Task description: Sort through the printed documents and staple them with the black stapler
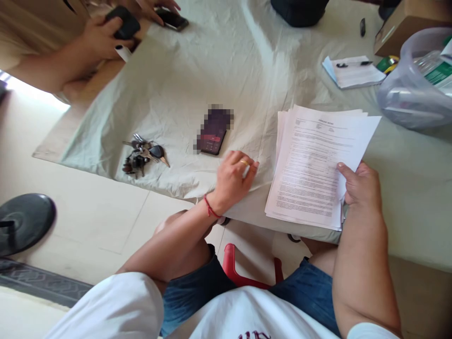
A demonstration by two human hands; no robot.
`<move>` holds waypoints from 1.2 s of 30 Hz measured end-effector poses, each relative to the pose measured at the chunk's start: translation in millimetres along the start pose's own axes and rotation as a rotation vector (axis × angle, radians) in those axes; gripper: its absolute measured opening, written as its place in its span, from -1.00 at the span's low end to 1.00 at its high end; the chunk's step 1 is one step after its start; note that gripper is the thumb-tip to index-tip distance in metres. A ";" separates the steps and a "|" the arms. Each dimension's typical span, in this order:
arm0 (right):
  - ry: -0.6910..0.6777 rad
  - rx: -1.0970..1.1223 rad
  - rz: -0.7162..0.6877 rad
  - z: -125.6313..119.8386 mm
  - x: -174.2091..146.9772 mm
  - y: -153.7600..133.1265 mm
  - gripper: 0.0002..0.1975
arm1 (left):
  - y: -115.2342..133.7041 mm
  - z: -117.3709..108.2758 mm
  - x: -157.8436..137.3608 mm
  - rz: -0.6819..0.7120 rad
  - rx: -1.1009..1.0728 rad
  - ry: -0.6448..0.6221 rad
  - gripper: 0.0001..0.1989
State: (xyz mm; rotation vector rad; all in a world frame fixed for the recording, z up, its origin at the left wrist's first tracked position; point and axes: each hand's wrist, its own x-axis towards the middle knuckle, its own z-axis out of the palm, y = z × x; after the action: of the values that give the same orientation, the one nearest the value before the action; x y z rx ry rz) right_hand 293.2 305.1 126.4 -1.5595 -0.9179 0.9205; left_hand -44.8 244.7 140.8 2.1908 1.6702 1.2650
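My right hand [363,183] grips the right edge of a stack of printed papers [307,165], thumb on top and the other fingers hidden beneath. The sheets lie slightly fanned at the table's near edge, and the top one bends up a little at the right. To the left of the stack, my left hand [236,179] rests by the table edge with its fingers curled in and nothing visible in them. It wears a ring and a red string bracelet [211,207]. Just beyond it lies a smartphone [215,132] with a lit screen, partly blurred out.
A bunch of keys [144,155] lies left on the cloth-covered table [257,84]. At right are a notepad with a pen [353,70], a clear plastic bin [409,99] and a cardboard box [409,23]. Another person's hand [102,37] holds a dark object, upper left.
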 end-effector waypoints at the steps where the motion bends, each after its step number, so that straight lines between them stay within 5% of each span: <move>1: 0.003 0.003 -0.004 0.0 0.1 0.5 -0.55 | 9.5 6.9 -1.3 0.000 -0.043 -0.048 -0.67; 6: -0.020 0.022 0.006 -1.9 1.0 3.6 -0.55 | 36.9 29.7 1.5 -0.095 -0.183 -0.108 -0.65; 18: -0.009 0.080 0.010 -9.9 -4.7 -2.9 -0.68 | 52.9 49.9 15.9 -0.413 -0.401 -0.223 -0.92; 36: -0.050 0.080 -0.007 -9.0 -4.7 -0.1 -0.65 | 44.3 53.0 12.3 -0.482 -0.399 -0.340 -0.84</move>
State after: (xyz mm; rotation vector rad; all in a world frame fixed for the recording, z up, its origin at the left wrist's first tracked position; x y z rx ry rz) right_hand 299.4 297.3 128.2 -1.4702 -0.9104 0.9839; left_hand 24.0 257.9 137.1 1.5432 1.5189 0.9304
